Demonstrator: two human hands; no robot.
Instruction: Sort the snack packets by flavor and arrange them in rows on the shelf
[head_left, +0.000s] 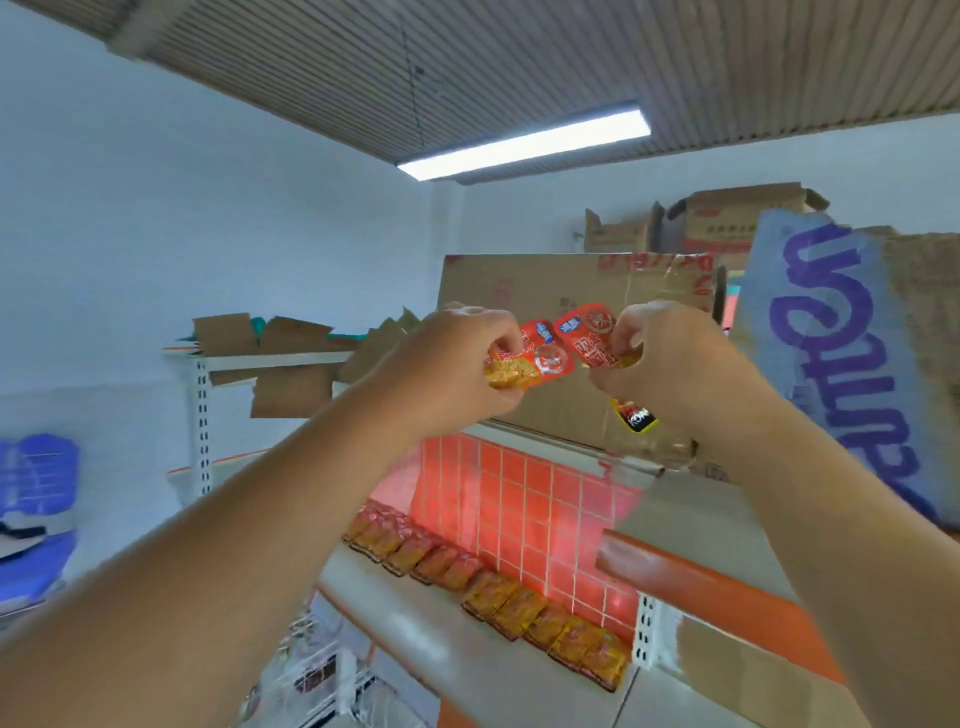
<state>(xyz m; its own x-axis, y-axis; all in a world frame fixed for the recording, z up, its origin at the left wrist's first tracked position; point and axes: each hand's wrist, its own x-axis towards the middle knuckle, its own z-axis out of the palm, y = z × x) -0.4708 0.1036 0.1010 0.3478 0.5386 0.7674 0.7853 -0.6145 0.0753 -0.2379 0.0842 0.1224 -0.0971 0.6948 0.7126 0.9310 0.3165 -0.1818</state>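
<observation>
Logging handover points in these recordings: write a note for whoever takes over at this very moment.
Left hand: pinches a red foil snack packet with a clear window.
Right hand: pinches a second red packet. A dark-labelled packet shows under it; whether the hand holds it is unclear.
Both are raised in front of the brown cardboard box.
Done: one row of packets lies along the back of the grey shelf.
Left: match the held packets by flavour and place them in rows.
</observation>
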